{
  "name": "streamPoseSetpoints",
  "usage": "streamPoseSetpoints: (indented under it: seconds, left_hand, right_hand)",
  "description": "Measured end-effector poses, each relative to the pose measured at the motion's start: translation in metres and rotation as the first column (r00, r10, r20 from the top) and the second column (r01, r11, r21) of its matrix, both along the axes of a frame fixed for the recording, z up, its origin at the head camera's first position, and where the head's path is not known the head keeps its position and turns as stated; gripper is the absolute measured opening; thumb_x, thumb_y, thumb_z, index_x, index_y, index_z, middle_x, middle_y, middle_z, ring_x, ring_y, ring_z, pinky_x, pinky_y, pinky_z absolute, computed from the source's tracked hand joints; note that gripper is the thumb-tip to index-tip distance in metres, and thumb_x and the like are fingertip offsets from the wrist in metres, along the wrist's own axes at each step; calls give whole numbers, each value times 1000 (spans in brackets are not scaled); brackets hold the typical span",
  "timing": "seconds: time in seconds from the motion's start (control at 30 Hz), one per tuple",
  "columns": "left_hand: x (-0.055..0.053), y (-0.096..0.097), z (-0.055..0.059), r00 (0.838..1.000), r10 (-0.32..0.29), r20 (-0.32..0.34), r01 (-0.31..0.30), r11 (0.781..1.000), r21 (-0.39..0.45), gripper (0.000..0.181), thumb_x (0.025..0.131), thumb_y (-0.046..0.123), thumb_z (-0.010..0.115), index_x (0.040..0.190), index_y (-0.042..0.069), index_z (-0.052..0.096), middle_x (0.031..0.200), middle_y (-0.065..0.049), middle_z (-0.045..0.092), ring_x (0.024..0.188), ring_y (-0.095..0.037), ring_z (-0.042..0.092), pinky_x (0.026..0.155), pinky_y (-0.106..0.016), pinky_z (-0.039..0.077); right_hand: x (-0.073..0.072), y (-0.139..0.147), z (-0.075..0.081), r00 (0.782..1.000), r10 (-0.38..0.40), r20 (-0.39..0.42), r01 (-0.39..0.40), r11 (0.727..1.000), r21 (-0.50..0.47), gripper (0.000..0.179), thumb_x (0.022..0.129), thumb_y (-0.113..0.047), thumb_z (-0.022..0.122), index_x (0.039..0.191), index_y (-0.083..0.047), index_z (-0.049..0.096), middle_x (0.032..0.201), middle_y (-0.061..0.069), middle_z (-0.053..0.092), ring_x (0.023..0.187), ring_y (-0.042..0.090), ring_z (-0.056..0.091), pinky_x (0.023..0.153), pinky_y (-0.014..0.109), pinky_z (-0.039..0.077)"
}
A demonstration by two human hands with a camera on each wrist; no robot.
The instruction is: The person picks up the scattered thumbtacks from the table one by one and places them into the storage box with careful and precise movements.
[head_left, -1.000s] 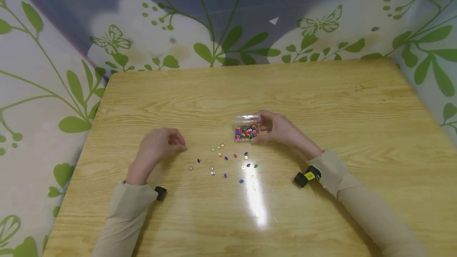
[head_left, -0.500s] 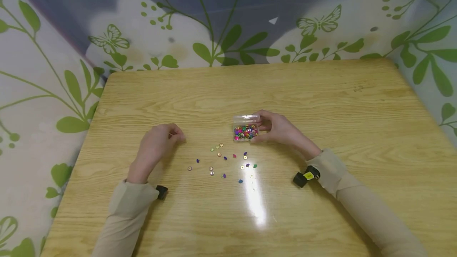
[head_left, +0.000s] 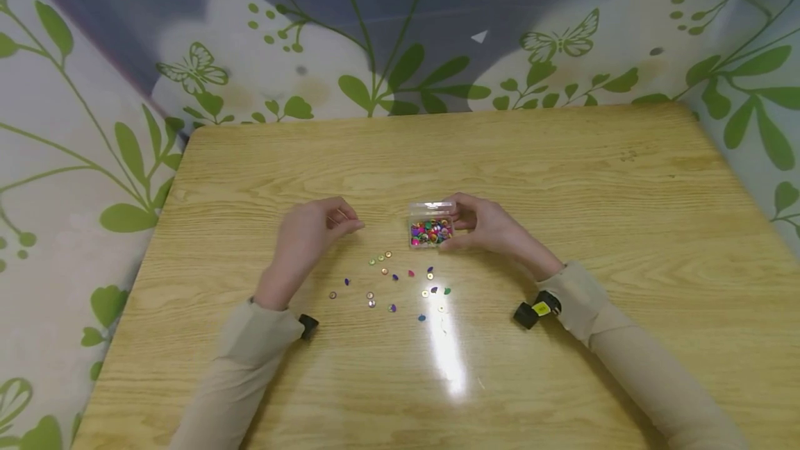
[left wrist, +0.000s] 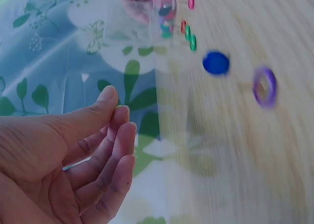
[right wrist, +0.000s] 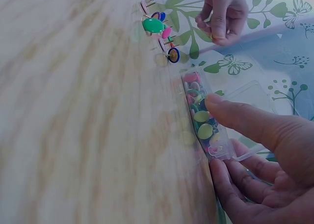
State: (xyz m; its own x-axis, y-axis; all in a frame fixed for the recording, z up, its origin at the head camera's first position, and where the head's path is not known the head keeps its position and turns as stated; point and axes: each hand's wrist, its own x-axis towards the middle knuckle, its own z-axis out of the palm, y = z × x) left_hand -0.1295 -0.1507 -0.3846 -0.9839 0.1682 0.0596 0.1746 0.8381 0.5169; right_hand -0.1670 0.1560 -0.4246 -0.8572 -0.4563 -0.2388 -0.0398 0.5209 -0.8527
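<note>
My left hand (head_left: 310, 238) is above the table to the left of the small clear plastic box (head_left: 432, 208). Its thumb and index finger pinch a thumbtack (left wrist: 117, 106), of which only a yellowish sliver shows in the left wrist view. The box stands with its hinged lid up and is full of colourful thumbtacks (right wrist: 202, 117). From the right side my right hand (head_left: 494, 229) grips the box, thumb at the front and fingers behind. Several loose thumbtacks lie in front of the box, among them a blue one (left wrist: 216, 62) and a purple one (left wrist: 265, 87).
The wood-grain table (head_left: 562, 172) meets a leaf-and-butterfly patterned covering (head_left: 425, 40) at the back and sides. A bright light reflection (head_left: 448, 356) crosses the tabletop near the loose thumbtacks. A black camera is strapped at each wrist.
My left hand has risen from beside the loose thumbtacks and moved right towards the box, fingertips still together. The right hand and the box have stayed in place.
</note>
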Motion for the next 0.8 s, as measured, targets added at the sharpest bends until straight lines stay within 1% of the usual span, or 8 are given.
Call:
streamPoseSetpoints:
  seconds: [0.2,0.37,0.47,0.6,0.7,0.8]
  left_hand:
    - [-4,24,4,998,-62,-2,62,998,11,12,92,28,76,94,17,78,90,3,77,80,-15,69,71,-32,54]
    - [-8,43,7,992,-122,31,122,992,7,11,94,25,73,101,19,79,98,4,77,82,-13,69,71,-29,54]
    - [-8,54,8,984,-170,58,170,985,0,12,95,24,72,104,19,79,99,4,77,82,-12,69,68,-27,54]
    - [-8,66,8,968,-236,83,236,972,10,11,95,22,73,104,19,79,95,4,77,80,-12,70,64,-24,53]
    - [-8,73,7,962,-264,69,263,965,20,11,93,23,75,101,17,79,92,3,78,77,-12,70,62,-22,53]
    - [-7,77,5,964,-264,26,263,964,33,10,93,23,75,100,17,79,91,2,78,75,-11,70,58,-20,52]
  right_hand:
    - [0,0,1,1000,0,-1,0,1000,-8,69,75,-16,91,135,-11,57,125,15,61,120,37,62,104,47,51]
    - [0,0,2,1000,0,0,0,1000,-17,69,75,-15,91,135,-11,57,125,15,62,120,37,62,103,47,51]
    - [0,0,1,1000,1,-5,-1,1000,-18,68,75,-15,91,134,-11,57,125,16,62,119,37,62,102,47,52]
    - [0,0,0,1000,6,-7,-6,999,-33,65,75,-14,90,132,-10,58,126,16,61,120,38,62,101,47,52]
    - [0,0,1,1000,12,-8,-12,999,-42,63,76,-14,90,130,-10,59,126,16,61,121,39,62,101,47,52]
    - [1,0,2,1000,13,-11,-14,999,-40,62,76,-14,90,129,-11,59,126,15,62,121,39,62,100,48,53]
